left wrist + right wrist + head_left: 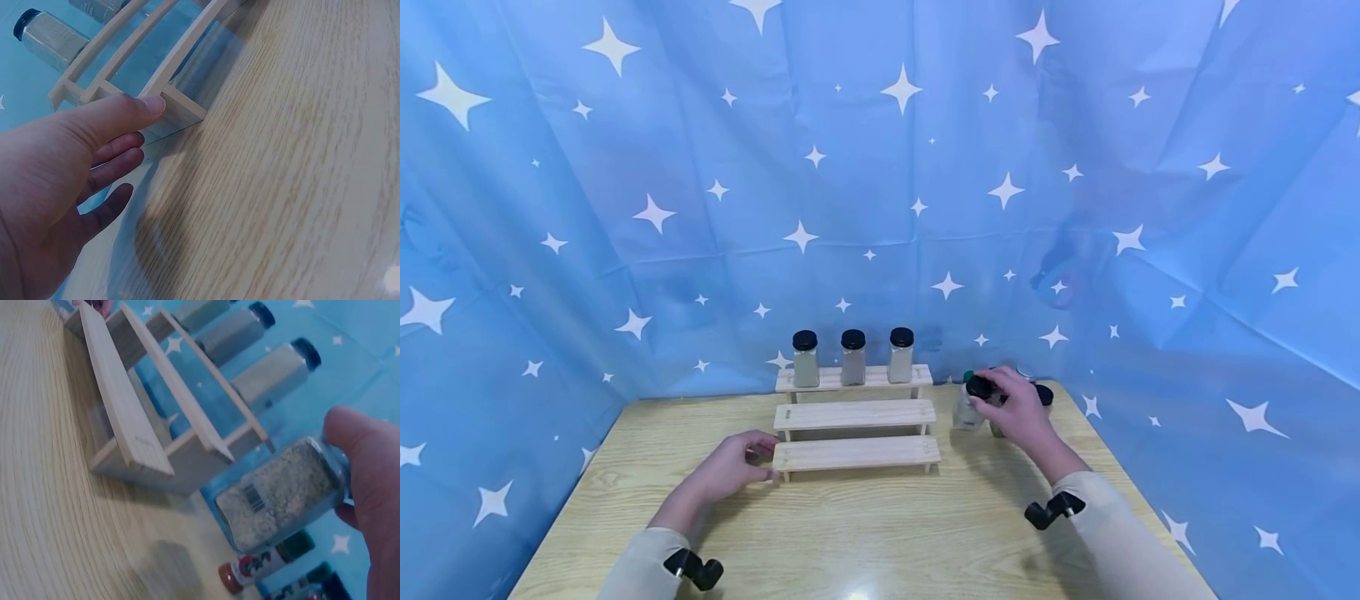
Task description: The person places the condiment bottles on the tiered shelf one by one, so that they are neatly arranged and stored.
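Observation:
A three-step wooden rack [856,454] stands at the middle of the table. My left hand [730,473] is at its left end; in the left wrist view the thumb [147,107] touches the end of the lowest step, with the other fingers loosely bent beside it. My right hand [1024,410] grips a clear spice jar [281,494] by its black lid, right of the rack. Pale flakes fill this jar, which tilts in the right wrist view and has a barcode label. Three black-lidded jars [853,362] stand in a row on the top step.
Behind and below the right hand are more containers, partly hidden, among them a black-lidded jar [1043,395] and a small bottle with a green cap and red base [259,565]. A blue star-patterned curtain [865,192] hangs along the back and sides of the wooden table [865,533].

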{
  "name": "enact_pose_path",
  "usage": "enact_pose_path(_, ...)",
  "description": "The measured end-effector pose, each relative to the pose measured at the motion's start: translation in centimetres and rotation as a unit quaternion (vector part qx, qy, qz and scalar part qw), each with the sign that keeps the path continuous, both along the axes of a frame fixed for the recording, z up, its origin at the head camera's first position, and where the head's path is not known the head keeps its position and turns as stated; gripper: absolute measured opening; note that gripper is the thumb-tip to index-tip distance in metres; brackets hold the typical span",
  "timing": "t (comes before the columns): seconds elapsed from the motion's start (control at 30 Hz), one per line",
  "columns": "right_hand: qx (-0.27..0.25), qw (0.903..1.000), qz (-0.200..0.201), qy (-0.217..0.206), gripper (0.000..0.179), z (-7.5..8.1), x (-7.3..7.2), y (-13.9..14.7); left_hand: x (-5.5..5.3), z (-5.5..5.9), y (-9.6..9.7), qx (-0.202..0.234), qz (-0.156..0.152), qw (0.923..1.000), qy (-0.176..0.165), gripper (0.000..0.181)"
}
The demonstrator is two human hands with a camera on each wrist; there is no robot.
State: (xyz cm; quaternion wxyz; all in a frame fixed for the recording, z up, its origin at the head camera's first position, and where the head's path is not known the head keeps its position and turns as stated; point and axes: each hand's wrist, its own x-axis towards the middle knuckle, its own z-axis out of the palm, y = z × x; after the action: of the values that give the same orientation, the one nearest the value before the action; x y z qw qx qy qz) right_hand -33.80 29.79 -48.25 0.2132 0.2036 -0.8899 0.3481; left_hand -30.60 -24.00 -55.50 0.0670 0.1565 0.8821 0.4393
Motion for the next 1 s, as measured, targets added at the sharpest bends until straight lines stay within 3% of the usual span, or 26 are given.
enact_pose_path(0.2,-0.018,0.9993,0.015,0.03,0.045,1.0,0.8,-1.7,-0.1,0.0,0.0,0.002,-0.002,1.0,0.002,0.053)
enact_pose_path(0.5,-0.058,0.9976,0.036,-0.012,0.045,2.8,1.8,-4.7,-0.1,-0.2,0.0,-0.002,0.001,1.0,0.003,0.052)
enact_pose_path(1.0,-0.079,0.9914,0.1,-0.03,0.042,3.3,0.5,-10.9,-0.2,-0.4,-0.2,0.005,-0.003,0.9999,0.008,0.052)
